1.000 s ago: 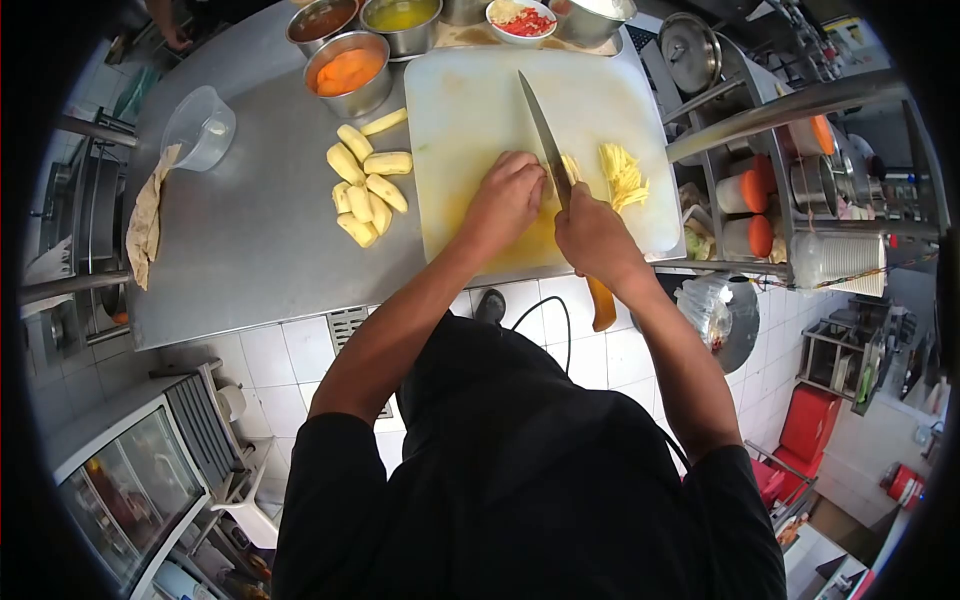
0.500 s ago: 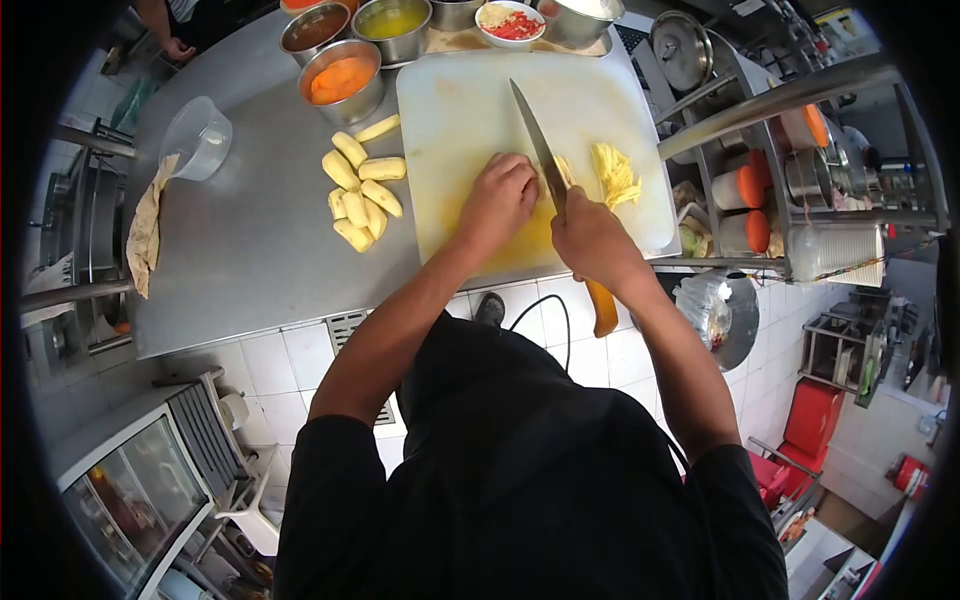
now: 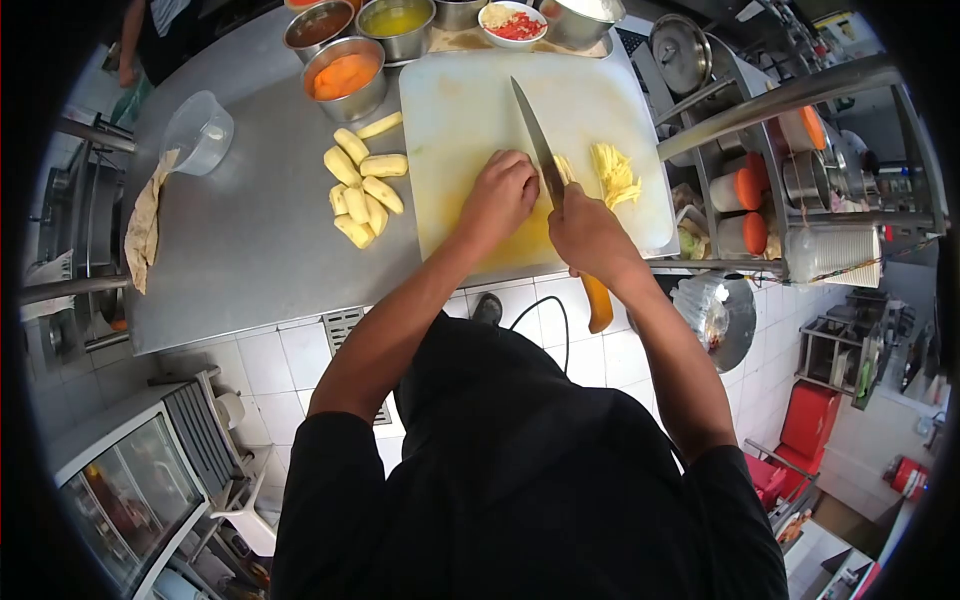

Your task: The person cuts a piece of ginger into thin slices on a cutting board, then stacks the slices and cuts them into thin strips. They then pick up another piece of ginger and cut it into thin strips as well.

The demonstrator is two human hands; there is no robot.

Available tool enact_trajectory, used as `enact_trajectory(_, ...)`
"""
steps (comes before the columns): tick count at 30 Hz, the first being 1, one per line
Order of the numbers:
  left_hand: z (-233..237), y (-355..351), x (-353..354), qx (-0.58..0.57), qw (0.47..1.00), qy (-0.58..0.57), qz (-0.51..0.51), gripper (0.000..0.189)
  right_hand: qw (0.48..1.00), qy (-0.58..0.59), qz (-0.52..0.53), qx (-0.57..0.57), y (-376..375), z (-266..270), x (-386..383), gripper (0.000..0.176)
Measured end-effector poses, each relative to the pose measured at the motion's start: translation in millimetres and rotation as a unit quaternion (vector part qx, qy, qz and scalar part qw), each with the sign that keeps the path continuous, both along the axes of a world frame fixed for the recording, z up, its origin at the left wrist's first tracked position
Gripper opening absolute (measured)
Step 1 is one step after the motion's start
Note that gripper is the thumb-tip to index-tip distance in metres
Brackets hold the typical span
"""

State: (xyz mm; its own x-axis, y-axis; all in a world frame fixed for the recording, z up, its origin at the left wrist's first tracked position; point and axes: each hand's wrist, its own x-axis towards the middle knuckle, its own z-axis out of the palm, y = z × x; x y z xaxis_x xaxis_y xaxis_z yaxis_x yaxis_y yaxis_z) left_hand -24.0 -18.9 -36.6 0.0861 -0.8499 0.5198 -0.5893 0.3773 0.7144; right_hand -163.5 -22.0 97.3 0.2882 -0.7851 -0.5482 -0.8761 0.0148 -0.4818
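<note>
My right hand (image 3: 592, 232) is closed round the orange handle of a long kitchen knife (image 3: 538, 140), whose blade points away from me over a white cutting board (image 3: 450, 110). My left hand (image 3: 500, 198) rests on the board with its fingers curled, just left of the blade; anything under the fingers is hidden. Against the blade's right side show a few yellow slivers (image 3: 564, 168). Farther right on the board lies a pile of thin yellow strips (image 3: 614, 174). Several peeled, banana-like yellow pieces (image 3: 355, 190) are heaped on the steel table left of the board.
On the steel table (image 3: 260, 270) are a metal bowl of orange slices (image 3: 343, 80), a clear plastic tub (image 3: 200, 135) and a brown cloth (image 3: 148, 225). More bowls line the back. A metal rail (image 3: 790, 100) and shelving stand right. Another person (image 3: 160, 40) is at upper left.
The other person's arm at the upper left has shifted left and down. My right hand and the knife handle have moved very slightly left; my left hand stays nearly in place.
</note>
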Motion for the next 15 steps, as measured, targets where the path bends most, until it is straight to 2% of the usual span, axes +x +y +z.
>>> enact_trajectory(3,3,1,0,-0.004,1.000,0.005,-0.004,0.002,0.995,0.019,0.039,-0.089,5,-30,-7,0.027)
enact_trajectory(12,6,1,2,0.016,0.999,0.029,-0.013,0.001,0.997,0.027,0.014,-0.071,8,-34,-3,0.027)
enact_trajectory(15,5,1,2,0.017,0.999,0.026,-0.009,0.001,0.988,0.031,0.043,-0.145,-1,-55,0,0.028)
